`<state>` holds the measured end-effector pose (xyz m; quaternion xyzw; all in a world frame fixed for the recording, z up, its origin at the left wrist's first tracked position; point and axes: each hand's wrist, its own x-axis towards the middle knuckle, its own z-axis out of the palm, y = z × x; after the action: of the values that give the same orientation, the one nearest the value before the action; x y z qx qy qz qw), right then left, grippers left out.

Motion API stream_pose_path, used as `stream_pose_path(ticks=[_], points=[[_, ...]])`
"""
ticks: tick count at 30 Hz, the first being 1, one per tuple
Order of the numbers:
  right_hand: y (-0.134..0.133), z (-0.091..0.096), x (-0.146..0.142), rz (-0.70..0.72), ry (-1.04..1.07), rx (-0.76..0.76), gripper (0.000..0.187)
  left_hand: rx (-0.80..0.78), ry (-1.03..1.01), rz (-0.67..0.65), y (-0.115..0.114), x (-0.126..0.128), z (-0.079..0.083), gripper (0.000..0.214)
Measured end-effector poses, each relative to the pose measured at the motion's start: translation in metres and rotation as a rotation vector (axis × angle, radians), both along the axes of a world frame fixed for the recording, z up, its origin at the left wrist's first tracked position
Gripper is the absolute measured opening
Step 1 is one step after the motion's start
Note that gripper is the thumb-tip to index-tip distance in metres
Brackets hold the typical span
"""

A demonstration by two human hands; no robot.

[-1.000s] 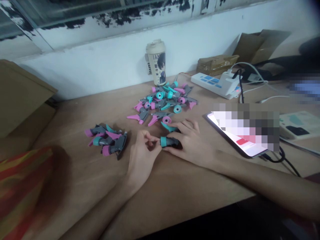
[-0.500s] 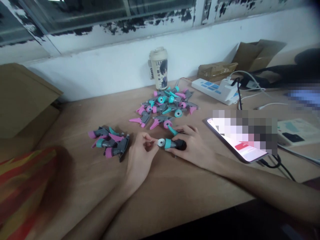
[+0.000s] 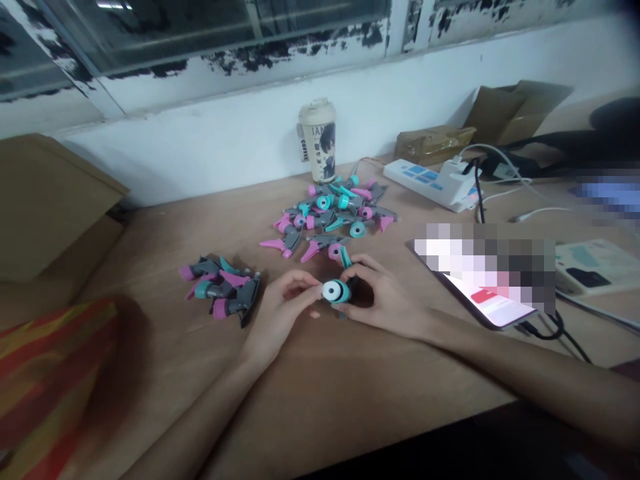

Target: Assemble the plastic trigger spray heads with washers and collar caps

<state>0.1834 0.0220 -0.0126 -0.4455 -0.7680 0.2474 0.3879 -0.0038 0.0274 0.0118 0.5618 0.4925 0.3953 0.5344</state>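
Observation:
My right hand grips a grey trigger spray head with a teal collar and teal trigger. The collar's open end faces me and to the left. A round white washer with a small central hole sits tilted at that end, a dark gap showing along its right edge. Thumb and finger of my left hand are pinched at the washer's left edge. Beyond my hands is a pile of pink, teal and grey spray heads. Left of my left hand lies a smaller group of spray heads.
A coffee cup stands against the wall behind the pile. To the right are a power strip with cables, a lit phone and a pale device. Cardboard and red-yellow striped fabric occupy the left side.
My right hand has turned the spray head so its collar end points more toward me. The white washer now shows more face-on, with my left fingers still at its edge.

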Motion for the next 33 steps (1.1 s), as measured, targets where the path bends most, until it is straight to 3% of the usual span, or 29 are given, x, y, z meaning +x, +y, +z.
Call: stream_pose_path(ticks=[5, 13, 33], points=[[-0.003, 0.002, -0.002, 0.031, 0.005, 0.009, 0.022, 0.119, 0.064, -0.022, -0.006, 0.001, 0.001, 0.006], [-0.001, -0.001, -0.002, 0.058, 0.041, 0.019, 0.023, 0.485, 0.339, -0.009, -0.017, 0.004, -0.008, 0.003], [-0.005, -0.002, -0.002, 0.076, 0.067, 0.056, 0.024, 0.669, 0.48, -0.001, -0.023, 0.009, 0.005, 0.011]])
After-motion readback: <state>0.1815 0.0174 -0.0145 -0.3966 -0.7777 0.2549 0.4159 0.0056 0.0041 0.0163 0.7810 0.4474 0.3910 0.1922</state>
